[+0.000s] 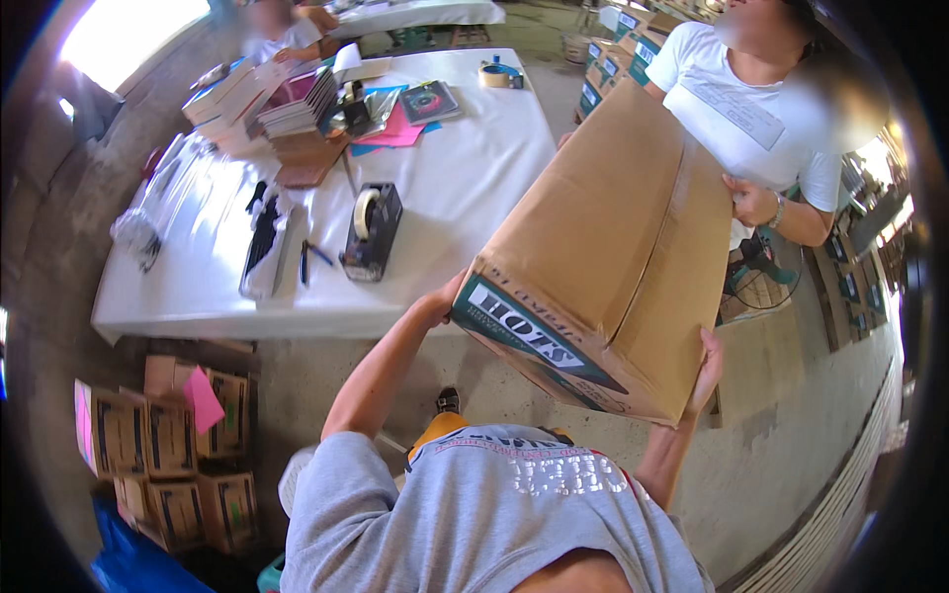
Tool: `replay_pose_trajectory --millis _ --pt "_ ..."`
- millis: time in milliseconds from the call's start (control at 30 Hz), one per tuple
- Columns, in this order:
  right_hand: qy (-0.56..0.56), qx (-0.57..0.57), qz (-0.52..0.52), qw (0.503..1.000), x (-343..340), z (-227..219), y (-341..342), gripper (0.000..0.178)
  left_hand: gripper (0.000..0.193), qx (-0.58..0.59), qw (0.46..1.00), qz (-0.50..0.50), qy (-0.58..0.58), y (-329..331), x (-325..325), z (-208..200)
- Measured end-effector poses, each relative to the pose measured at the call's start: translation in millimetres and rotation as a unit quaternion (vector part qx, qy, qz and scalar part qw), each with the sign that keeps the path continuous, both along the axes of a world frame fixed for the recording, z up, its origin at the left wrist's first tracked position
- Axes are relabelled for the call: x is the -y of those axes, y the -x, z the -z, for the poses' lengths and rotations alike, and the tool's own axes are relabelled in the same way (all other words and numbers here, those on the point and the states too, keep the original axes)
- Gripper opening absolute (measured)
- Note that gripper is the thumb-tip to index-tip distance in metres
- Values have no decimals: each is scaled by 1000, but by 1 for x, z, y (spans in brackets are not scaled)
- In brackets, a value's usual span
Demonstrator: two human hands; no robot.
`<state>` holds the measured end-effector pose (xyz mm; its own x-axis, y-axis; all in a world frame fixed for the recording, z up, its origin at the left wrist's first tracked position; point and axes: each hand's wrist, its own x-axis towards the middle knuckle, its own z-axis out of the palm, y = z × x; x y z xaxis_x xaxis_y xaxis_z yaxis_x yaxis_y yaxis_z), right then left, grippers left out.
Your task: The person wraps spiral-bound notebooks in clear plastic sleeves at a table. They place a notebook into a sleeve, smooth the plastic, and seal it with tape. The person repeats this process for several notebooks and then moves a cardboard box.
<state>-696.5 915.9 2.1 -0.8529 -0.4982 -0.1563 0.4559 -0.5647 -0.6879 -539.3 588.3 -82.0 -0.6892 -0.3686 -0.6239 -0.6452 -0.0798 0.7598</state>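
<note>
A large brown cardboard box (603, 217) with a dark green printed band fills the middle right, held up off the floor. My left hand (442, 299) grips its near left corner, fingers partly hidden behind the edge. At the near right edge, my right hand (707, 371) is closed on the same box. A person in a white shirt (741, 119) stands at the far side, with one hand (753, 201) on the box's right edge. The seam along the top of the box is closed.
A white-covered table (465, 198) stands left, bearing a tape dispenser (373, 232), pens, stacked books (297, 102) and a tape roll (500, 74). Small cartons (170, 435) are piled on the floor at lower left. More boxes (623, 49) stand behind. Another person (287, 40) sits beyond the table.
</note>
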Motion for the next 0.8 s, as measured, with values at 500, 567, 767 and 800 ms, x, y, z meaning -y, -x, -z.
replay_pose_trajectory --millis 500,567,767,800 --pt "-27 -214 -101 971 155 -19 72 75 65 -513 814 -184 202 -10 60 -31" --pt "11 -196 -147 969 153 -19 92 78 66 -514 789 -166 293 -12 50 -19" --pt "3 -245 -190 951 146 -38 89 86 69 -522 788 -259 198 -16 55 -5" --pt "6 -256 -176 951 144 -34 90 86 69 -542 790 -224 181 -5 41 -34"
